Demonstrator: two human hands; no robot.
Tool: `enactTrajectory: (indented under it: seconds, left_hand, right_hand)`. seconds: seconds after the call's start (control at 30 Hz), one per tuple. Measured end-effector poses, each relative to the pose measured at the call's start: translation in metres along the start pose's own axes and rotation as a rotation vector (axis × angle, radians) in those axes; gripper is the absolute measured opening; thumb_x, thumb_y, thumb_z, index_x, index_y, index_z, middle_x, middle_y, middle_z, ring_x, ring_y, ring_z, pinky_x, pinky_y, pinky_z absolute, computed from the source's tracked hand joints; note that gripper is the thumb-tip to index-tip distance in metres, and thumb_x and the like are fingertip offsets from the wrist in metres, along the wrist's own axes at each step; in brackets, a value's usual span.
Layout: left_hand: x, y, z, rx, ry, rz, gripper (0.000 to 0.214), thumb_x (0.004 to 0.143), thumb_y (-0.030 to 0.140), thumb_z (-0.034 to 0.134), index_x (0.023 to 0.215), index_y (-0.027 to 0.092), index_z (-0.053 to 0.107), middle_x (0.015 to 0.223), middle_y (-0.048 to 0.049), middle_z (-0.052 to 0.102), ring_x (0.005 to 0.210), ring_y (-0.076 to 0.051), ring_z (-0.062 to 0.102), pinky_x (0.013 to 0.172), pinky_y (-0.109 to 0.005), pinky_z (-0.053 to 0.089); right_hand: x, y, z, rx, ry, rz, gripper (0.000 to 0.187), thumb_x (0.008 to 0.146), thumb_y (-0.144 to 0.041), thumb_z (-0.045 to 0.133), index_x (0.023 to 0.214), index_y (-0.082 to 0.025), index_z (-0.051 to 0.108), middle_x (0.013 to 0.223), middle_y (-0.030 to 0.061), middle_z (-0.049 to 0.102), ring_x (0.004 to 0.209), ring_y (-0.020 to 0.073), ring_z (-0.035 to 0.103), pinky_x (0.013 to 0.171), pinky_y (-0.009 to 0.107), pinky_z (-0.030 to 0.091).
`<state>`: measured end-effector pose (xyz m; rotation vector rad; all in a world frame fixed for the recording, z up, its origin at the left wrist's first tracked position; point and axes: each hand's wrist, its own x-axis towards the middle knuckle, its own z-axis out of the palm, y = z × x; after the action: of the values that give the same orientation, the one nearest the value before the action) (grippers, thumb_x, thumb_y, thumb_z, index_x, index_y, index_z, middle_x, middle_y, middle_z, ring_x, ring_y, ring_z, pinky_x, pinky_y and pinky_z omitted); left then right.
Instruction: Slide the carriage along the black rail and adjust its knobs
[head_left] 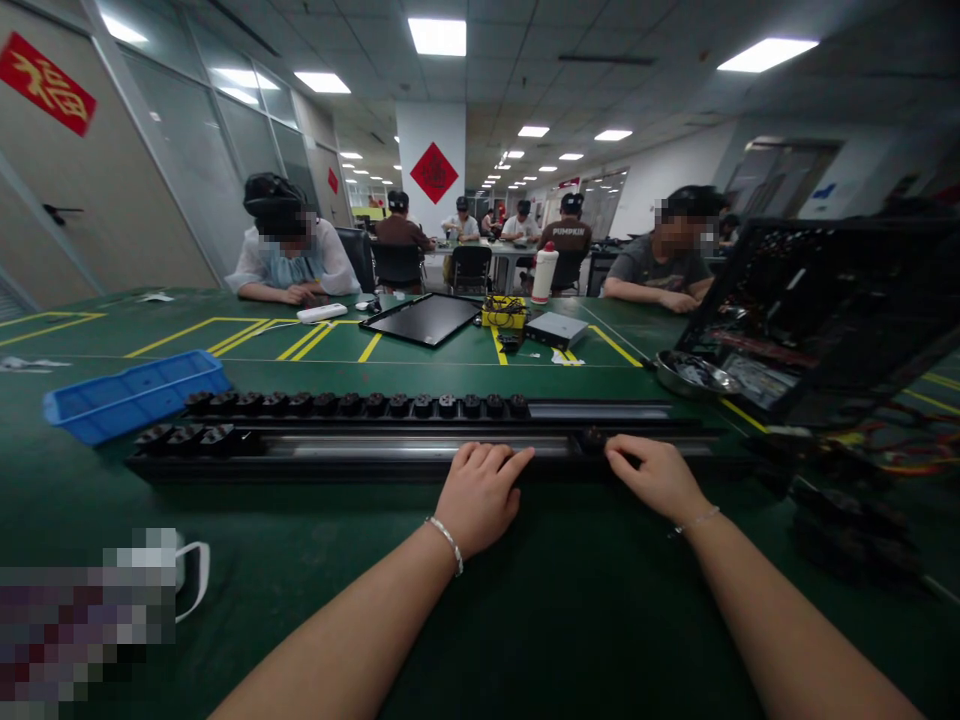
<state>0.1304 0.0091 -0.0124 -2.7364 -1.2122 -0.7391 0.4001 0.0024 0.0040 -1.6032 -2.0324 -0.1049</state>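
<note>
A long black rail (360,448) with a shiny metal strip lies across the table before me. My left hand (480,495) rests flat on its front edge, fingers stretched out, holding nothing. Farther right, a single black block with a rounded top (593,438) sits in the rail's channel. My right hand (660,475) has its bent fingers at that block's right side; the exact grip is partly hidden. Several similar dark blocks (184,437) sit at the rail's left end. Behind it, a second rail (600,411) carries a row of such blocks.
A blue plastic bin (139,395) stands left, a metal bowl (694,375) right, beside an open computer case (832,310) with loose cables. Beyond are a dark flat panel (424,318), a yellow box (504,312) and a white bottle (544,273). Two people sit across the table.
</note>
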Motion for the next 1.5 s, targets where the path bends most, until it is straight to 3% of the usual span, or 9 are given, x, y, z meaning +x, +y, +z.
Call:
enactTrajectory:
  seconds: [0.2, 0.73, 1.3, 1.5]
  left_hand:
    - [0.0, 0.002, -0.001, -0.025, -0.008, -0.028, 0.052, 0.078, 0.024, 0.053, 0.128, 0.03, 0.04, 0.117, -0.0013, 0.055, 0.108, -0.019, 0.047, 0.101, -0.041, 0.027]
    - [0.0, 0.005, -0.004, -0.088, -0.065, -0.072, 0.051, 0.08, 0.024, 0.05, 0.129, 0.032, 0.039, 0.119, -0.0001, 0.055, 0.11, -0.018, 0.046, 0.103, -0.041, 0.024]
    - [-0.001, 0.005, -0.002, -0.082, -0.037, -0.069, 0.05, 0.08, 0.024, 0.05, 0.129, 0.031, 0.041, 0.118, -0.0009, 0.056, 0.108, -0.018, 0.048, 0.102, -0.04, 0.026]
    - [0.0, 0.005, -0.001, -0.09, -0.005, -0.065, 0.048, 0.08, 0.022, 0.051, 0.127, 0.031, 0.044, 0.116, -0.0012, 0.057, 0.108, -0.019, 0.049, 0.102, -0.041, 0.026]
  right_hand:
    - [-0.007, 0.001, 0.003, -0.033, 0.064, -0.06, 0.021, 0.079, -0.029, 0.046, 0.078, -0.023, 0.065, 0.082, 0.0026, 0.068, 0.076, 0.0183, 0.062, 0.072, 0.031, 0.047]
    - [-0.011, 0.004, 0.008, -0.023, 0.151, -0.076, 0.02, 0.079, -0.027, 0.046, 0.069, -0.022, 0.063, 0.071, 0.0043, 0.066, 0.071, 0.0199, 0.061, 0.071, 0.034, 0.046]
    - [-0.01, -0.001, 0.005, -0.022, 0.12, -0.043, 0.019, 0.077, -0.026, 0.046, 0.068, -0.022, 0.062, 0.069, 0.0031, 0.065, 0.068, 0.0184, 0.06, 0.072, 0.033, 0.046]
    - [-0.01, 0.0, -0.002, -0.034, 0.031, -0.023, 0.02, 0.078, -0.027, 0.046, 0.078, -0.023, 0.065, 0.079, 0.0034, 0.067, 0.078, 0.0194, 0.061, 0.078, 0.034, 0.045]
